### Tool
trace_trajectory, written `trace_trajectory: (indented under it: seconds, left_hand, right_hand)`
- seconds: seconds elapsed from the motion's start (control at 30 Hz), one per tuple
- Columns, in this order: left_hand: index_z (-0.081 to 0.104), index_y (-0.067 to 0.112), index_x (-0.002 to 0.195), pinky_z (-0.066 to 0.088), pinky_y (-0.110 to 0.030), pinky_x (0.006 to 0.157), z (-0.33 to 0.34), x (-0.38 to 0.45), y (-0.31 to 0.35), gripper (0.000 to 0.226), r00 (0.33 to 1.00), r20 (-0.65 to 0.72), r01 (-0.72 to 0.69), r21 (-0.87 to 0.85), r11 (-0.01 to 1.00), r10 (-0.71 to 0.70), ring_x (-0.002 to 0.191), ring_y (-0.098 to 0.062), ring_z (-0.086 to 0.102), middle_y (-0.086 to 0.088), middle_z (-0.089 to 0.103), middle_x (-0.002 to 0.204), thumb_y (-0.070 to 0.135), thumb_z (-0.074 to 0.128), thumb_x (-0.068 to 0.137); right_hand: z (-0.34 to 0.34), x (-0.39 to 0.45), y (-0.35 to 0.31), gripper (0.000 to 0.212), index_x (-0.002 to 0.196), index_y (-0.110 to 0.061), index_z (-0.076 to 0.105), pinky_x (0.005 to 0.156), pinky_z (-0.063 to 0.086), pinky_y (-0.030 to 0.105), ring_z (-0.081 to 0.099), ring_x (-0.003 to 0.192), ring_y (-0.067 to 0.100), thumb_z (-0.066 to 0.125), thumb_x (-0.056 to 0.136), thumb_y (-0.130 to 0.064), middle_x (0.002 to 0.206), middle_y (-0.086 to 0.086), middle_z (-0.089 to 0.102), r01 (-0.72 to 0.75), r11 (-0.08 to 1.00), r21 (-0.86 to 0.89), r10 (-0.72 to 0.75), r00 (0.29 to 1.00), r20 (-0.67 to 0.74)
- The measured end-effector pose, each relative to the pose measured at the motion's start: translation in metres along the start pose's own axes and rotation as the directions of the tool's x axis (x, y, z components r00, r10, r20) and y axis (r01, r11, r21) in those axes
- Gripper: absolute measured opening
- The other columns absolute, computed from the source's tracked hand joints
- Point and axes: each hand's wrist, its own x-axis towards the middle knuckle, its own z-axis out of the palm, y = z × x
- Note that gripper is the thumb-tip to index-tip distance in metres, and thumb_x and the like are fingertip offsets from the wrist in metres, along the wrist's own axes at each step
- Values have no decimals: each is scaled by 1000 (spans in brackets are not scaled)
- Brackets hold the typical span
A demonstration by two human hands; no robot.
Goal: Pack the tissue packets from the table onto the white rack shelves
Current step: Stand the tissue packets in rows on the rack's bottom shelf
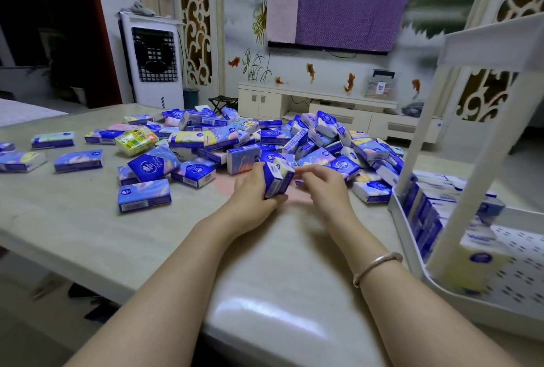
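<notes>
Several blue tissue packets lie in a loose pile (309, 140) across the middle of the table (176, 243). My left hand (253, 190) grips a small upright stack of tissue packets (276, 178) just in front of the pile. Right beside that stack is my right hand (321, 181), fingers loosely curled and blurred, holding nothing that I can see. The white rack (459, 166) stands at the right edge, and its lower shelf (524, 252) holds a row of packets (424, 213) on end plus a yellowish one (474, 263).
More packets lie scattered at the left (78, 160), with one green-yellow packet (137, 140) among them. The rack's white post (482, 178) rises near my right forearm. The table's near edge runs diagonally at lower left. A TV cabinet (318, 104) stands behind.
</notes>
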Motion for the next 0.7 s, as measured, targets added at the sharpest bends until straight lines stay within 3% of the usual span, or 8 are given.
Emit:
trace_trajectory:
  seconds: [0.03,0.1,0.2,0.3,0.37,0.5,0.6,0.7]
  left_hand:
    - [34,13,131,29,-27,94,1,1,0,55,1000,-7,7,1,1000,-7,127,-26,33,-7,42,136,27,65,87]
    - [35,10,131,29,-28,96,1,1,-1,55,1000,-14,13,-1,1000,-13,127,-26,33,-8,42,135,26,65,87]
    - [37,9,130,34,-34,104,-3,-1,-4,55,1000,-1,12,-42,999,-12,126,-23,39,-8,43,134,26,66,86]
    - [35,12,129,37,-29,101,-6,-8,-4,53,1000,30,13,-132,991,-9,122,-17,44,-6,44,131,26,66,87]
    - [34,15,123,39,-30,100,-6,-15,-3,49,1000,13,14,-170,985,-12,120,-17,46,-6,45,128,26,66,87]
    - [34,17,120,37,-25,97,-6,-31,6,48,997,-59,-59,-195,979,49,121,-15,44,-5,44,127,22,67,87]
    - [32,20,118,38,-25,101,-8,-43,19,48,989,-80,-143,-236,961,128,122,-12,46,-2,48,128,20,68,86]
    - [34,21,113,41,-14,89,-10,-59,36,45,985,-44,-171,-269,948,165,108,-1,52,8,54,116,15,69,85]
  right_hand:
    - [0,1,4,26,93,-25,67,92,46,36,57,107,27,50,85,-6,104,5,67,67,976,-209,-80,995,-52]
    - [-3,3,11,42,125,-19,55,108,28,34,35,130,28,52,85,-11,135,7,52,94,812,-575,-195,974,-116]
    - [-10,5,17,64,148,-19,27,117,8,39,2,147,29,50,88,-16,158,10,16,-19,712,-702,-36,997,-64]
    - [-9,1,21,54,142,-22,38,116,12,40,11,145,31,49,89,-15,151,13,29,-24,632,-775,23,1000,-13]
    - [-6,-4,19,46,134,-22,48,110,24,37,29,132,33,51,89,-19,136,14,42,0,643,-766,-34,999,-28]
    - [-5,-18,4,44,123,-24,58,91,42,27,51,111,21,65,81,-33,123,11,47,-21,853,-521,15,1000,-15]
    - [-22,-32,-21,49,124,-20,57,69,42,10,55,95,12,66,76,-15,122,10,53,15,931,-366,7,998,61]
    - [-44,-55,-51,49,124,-19,52,70,43,22,62,93,19,58,78,-3,124,2,53,102,964,-246,-85,993,78]
